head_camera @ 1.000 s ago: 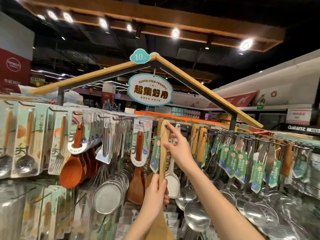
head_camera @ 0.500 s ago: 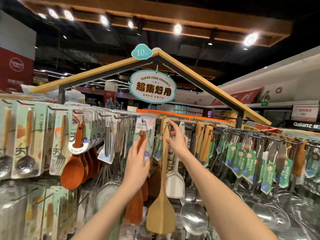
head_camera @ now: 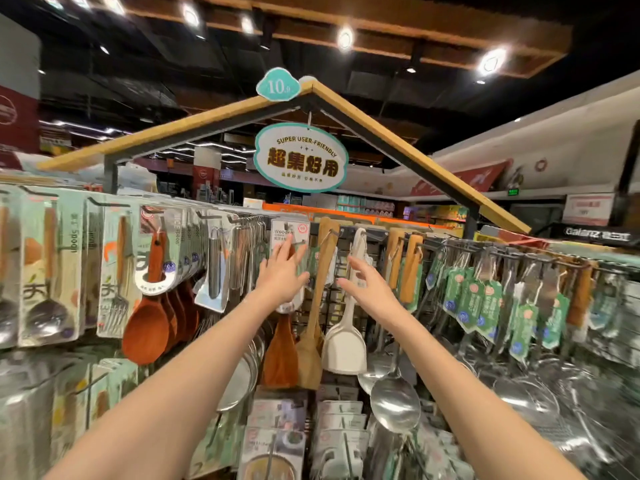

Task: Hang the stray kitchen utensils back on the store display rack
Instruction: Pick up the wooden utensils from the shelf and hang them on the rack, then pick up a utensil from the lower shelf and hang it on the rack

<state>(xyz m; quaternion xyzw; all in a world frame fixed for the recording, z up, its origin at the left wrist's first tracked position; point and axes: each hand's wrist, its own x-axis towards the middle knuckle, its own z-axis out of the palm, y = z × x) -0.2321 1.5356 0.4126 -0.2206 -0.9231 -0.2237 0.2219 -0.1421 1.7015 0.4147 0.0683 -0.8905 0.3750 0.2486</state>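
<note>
A light wooden spatula (head_camera: 317, 306) hangs by its handle hole from a hook (head_camera: 334, 233) on the display rack (head_camera: 485, 252), blade down. My left hand (head_camera: 282, 271) is raised just left of its handle with fingers straight, in front of a white "Wooden" package (head_camera: 289, 233). My right hand (head_camera: 365, 284) is spread just right of the handle, in front of a white plastic turner (head_camera: 344, 344). Neither hand holds anything.
Dark wooden spoons (head_camera: 147, 327) and packaged utensils (head_camera: 48, 271) hang at left. Steel ladles (head_camera: 394, 400) and green-tagged tools (head_camera: 471, 299) hang at right. An oval sign (head_camera: 300, 157) hangs from the roof-shaped frame (head_camera: 415, 147) overhead. Boxed goods sit low in the middle.
My right hand let go of the wooden spatula's handle top and pulled back, open. My left hand rose to beside the handle. The spatula now hangs free on the hook.
</note>
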